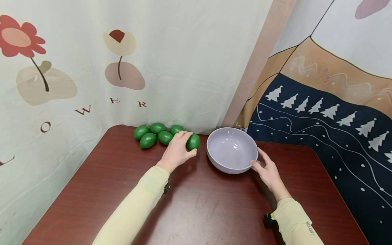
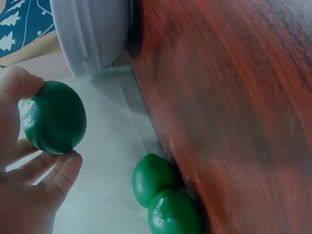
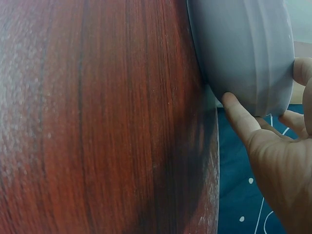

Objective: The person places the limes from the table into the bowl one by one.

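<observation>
My left hand point(image 1: 177, 149) holds a glossy green lime point(image 1: 193, 142) between thumb and fingertips, above the table just left of the bowl. The left wrist view shows this lime point(image 2: 54, 117) clear of the tabletop. Several more limes point(image 1: 148, 140) lie grouped left of that hand, by the back edge; one is partly covered by it. A pale lilac bowl point(image 1: 231, 149) stands upright, its visible inside bare. At the bowl's right side, my right hand point(image 1: 269, 172) grips it, thumb at the rim and fingers along the outer wall point(image 3: 243, 53).
The dark red-brown wooden table point(image 1: 196, 207) ends at a back edge close behind the bowl and limes. A pale printed curtain point(image 1: 183, 68) hangs behind it, and a dark blue cloth with white trees point(image 1: 306, 119) hangs at the right.
</observation>
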{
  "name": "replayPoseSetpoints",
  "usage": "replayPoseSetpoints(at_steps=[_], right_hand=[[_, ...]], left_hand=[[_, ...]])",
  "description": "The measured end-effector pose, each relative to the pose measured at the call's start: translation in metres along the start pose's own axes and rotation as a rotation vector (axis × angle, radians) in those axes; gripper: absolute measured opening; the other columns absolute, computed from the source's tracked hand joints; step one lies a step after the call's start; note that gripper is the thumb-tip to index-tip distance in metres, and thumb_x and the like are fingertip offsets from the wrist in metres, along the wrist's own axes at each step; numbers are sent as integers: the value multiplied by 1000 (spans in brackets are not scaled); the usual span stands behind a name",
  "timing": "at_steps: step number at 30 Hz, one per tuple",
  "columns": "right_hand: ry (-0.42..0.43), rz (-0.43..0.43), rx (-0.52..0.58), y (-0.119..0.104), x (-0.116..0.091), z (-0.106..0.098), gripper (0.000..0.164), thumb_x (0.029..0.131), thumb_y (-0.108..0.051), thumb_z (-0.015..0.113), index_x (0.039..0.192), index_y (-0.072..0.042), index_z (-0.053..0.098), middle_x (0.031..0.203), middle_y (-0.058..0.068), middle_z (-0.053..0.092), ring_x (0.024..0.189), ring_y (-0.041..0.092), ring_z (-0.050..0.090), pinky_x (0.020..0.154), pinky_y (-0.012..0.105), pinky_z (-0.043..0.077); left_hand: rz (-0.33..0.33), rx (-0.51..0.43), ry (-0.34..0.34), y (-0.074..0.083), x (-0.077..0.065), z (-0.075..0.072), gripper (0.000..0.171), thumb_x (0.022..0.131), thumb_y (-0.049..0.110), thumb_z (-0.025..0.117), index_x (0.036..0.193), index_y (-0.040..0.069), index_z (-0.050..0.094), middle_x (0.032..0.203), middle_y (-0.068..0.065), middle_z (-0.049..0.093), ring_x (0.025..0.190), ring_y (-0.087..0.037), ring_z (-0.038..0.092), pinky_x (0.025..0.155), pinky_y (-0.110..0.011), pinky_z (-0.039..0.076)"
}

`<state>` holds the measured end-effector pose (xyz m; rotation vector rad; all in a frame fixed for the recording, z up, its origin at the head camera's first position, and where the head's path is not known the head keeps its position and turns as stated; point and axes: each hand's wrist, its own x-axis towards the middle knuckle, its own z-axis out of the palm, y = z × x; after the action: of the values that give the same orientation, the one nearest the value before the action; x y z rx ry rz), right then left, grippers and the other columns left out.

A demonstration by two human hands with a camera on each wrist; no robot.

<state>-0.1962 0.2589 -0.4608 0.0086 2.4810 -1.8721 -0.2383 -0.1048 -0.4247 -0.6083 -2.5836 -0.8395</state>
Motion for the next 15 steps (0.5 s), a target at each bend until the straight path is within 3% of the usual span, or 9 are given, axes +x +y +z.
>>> replayPoseSetpoints(at_steps=[15], right_hand=[[-4, 2, 5, 0, 0, 0, 71, 103, -2, 58, 164, -4, 23, 157, 31, 36, 99, -12, 61, 93, 29, 56]], left_hand=[[47, 5, -11, 18, 9, 9, 58, 81, 18, 78, 133, -1, 63, 126, -17, 62, 112, -36, 60, 97, -45, 52]])
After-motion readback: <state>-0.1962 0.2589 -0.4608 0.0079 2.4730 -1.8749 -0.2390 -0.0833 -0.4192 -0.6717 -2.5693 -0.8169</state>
